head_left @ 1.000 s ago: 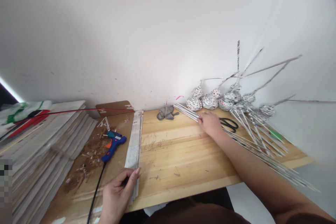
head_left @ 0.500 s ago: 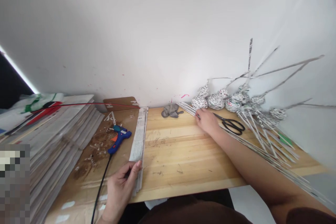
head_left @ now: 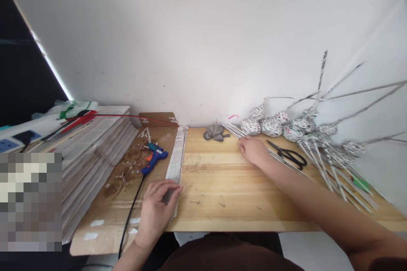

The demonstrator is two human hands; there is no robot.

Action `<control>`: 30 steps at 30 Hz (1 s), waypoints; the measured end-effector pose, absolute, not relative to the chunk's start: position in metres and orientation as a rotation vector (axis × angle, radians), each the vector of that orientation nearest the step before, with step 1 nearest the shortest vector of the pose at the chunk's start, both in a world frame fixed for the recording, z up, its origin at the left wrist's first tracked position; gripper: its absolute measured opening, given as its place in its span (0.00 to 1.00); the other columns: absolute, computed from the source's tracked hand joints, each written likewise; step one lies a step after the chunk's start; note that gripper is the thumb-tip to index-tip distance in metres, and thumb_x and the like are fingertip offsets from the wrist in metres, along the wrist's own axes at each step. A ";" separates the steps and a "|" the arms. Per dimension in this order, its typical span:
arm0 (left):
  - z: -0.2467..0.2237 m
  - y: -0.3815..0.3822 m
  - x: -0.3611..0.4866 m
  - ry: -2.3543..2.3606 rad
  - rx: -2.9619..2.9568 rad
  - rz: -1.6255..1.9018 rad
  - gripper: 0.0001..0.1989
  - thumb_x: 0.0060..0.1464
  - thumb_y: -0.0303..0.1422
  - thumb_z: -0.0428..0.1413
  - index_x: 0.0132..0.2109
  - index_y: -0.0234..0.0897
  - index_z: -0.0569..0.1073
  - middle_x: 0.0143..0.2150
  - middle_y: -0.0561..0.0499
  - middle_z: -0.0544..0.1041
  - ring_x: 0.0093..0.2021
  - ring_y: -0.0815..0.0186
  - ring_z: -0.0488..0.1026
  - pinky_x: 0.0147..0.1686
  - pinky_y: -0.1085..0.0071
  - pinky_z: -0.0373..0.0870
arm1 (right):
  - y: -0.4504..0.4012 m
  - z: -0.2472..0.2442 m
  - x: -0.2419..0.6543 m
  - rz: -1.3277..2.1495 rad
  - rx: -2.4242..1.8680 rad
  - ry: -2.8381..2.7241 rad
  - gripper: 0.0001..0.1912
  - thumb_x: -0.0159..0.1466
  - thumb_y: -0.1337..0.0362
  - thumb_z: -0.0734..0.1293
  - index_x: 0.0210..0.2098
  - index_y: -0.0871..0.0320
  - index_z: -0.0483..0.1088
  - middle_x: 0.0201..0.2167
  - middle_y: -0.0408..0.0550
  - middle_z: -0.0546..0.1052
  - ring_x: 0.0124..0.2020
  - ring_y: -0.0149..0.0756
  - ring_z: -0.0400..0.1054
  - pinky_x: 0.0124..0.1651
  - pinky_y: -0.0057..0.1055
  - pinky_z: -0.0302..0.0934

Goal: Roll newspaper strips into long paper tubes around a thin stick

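My left hand (head_left: 160,205) hovers over the near end of a stack of newspaper strips (head_left: 177,156), thumb and forefinger tips brought together. Whatever they pinch is too small to make out. Across the wooden board, my right hand (head_left: 254,151) lies on a bundle of thin rolled paper sticks (head_left: 234,130), its fingers curled around them. Part of the bundle is hidden under this hand and forearm. Black-handled scissors (head_left: 291,156) rest just right of my right hand. A grey crumpled cloth-like lump (head_left: 215,133) sits left of the sticks' far end.
Several woven paper gourd shapes (head_left: 273,127) with long stems stand along the wall. More paper sticks (head_left: 337,173) spread at the right. A blue glue gun (head_left: 154,159) with a black cord lies on stained cardboard (head_left: 108,211). Tall newspaper stacks (head_left: 104,156) rise at the left.
The view has turned slightly left, so the things appear farther right. My left hand has lifted a little and its fingers are more rounded. My right hand stays at the paper sticks.
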State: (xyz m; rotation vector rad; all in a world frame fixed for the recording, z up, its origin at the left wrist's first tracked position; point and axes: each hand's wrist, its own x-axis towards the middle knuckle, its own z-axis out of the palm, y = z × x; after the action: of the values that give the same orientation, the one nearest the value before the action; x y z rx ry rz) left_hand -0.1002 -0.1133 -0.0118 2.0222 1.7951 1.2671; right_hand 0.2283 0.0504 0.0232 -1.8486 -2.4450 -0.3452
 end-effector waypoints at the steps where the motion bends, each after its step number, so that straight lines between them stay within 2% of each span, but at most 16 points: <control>1: -0.014 -0.113 -0.102 1.796 2.045 1.264 0.06 0.50 0.36 0.57 0.34 0.40 0.76 0.38 0.47 0.76 0.43 0.59 0.70 0.46 0.63 0.65 | 0.050 0.024 0.229 -0.346 -1.854 -2.451 0.15 0.64 0.62 0.56 0.44 0.62 0.68 0.40 0.56 0.72 0.39 0.42 0.67 0.38 0.32 0.53; 7: -0.026 -0.110 -0.108 1.769 2.127 1.306 0.06 0.50 0.35 0.58 0.35 0.40 0.76 0.38 0.48 0.76 0.43 0.59 0.71 0.46 0.62 0.66 | 0.054 0.027 0.234 -0.312 -1.930 -2.417 0.16 0.64 0.65 0.56 0.48 0.64 0.66 0.41 0.60 0.71 0.41 0.46 0.67 0.40 0.34 0.55; 14: -0.032 -0.108 -0.113 1.764 2.174 1.277 0.07 0.49 0.37 0.59 0.35 0.41 0.75 0.38 0.49 0.76 0.42 0.60 0.71 0.46 0.62 0.66 | 0.053 0.040 0.234 -0.248 -1.866 -2.394 0.15 0.64 0.62 0.55 0.43 0.61 0.69 0.41 0.57 0.73 0.40 0.43 0.67 0.39 0.32 0.55; 22: -0.031 -0.108 -0.114 1.798 2.203 1.249 0.09 0.50 0.41 0.57 0.31 0.41 0.76 0.38 0.49 0.76 0.42 0.58 0.71 0.45 0.61 0.66 | 0.039 0.030 0.210 -0.081 -1.724 -2.410 0.13 0.63 0.60 0.59 0.31 0.58 0.72 0.33 0.50 0.76 0.35 0.36 0.68 0.35 0.28 0.53; 26: -0.035 -0.104 -0.114 1.823 2.291 1.192 0.10 0.49 0.42 0.57 0.34 0.42 0.76 0.39 0.48 0.77 0.43 0.57 0.70 0.45 0.59 0.65 | 0.037 0.020 0.188 0.256 -1.602 -2.271 0.17 0.65 0.58 0.57 0.31 0.59 0.73 0.30 0.50 0.76 0.33 0.36 0.68 0.34 0.28 0.53; 30: -0.042 -0.100 -0.115 1.819 2.363 1.136 0.14 0.48 0.42 0.58 0.41 0.43 0.75 0.42 0.48 0.76 0.44 0.56 0.70 0.46 0.58 0.65 | 0.039 0.013 0.158 0.533 -1.487 -2.190 0.16 0.65 0.65 0.56 0.32 0.59 0.74 0.32 0.47 0.78 0.33 0.32 0.69 0.35 0.25 0.55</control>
State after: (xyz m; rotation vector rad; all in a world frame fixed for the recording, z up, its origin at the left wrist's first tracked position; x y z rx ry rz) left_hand -0.1148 -0.0999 -0.0424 2.3635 1.8192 1.1363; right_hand 0.1585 0.0390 0.0134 -1.4868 -2.1895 0.5327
